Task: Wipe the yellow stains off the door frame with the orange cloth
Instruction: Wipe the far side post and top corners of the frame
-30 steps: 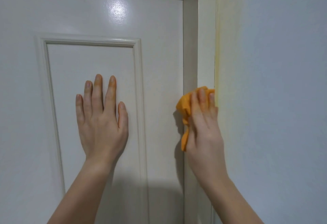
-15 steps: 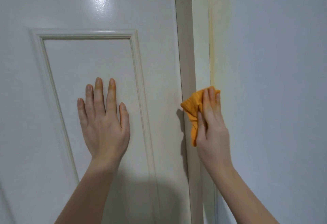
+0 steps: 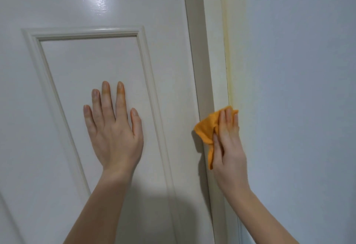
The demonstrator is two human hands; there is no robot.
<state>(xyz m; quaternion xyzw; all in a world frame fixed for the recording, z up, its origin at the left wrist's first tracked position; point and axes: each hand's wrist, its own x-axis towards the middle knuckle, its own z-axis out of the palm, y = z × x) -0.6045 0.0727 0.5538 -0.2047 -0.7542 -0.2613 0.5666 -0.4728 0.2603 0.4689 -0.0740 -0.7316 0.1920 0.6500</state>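
The cream door frame runs top to bottom right of centre. A faint yellow stain streaks the seam where the frame meets the wall, above my right hand. My right hand presses the orange cloth flat against the frame's outer edge, fingers pointing up; part of the cloth hangs out to the left below the thumb. My left hand lies flat on the door's recessed panel, fingers spread, holding nothing. Its fingertips look tinged orange.
The white glossy door with a raised moulding fills the left. A pale blue-grey wall fills the right, with a yellowish tint near the frame. My shadow falls on the lower door.
The view has tilted and shifted left, so the frame now leans. My right hand with the cloth stays on the frame's outer edge, slightly further right. My left hand keeps its place on the panel.
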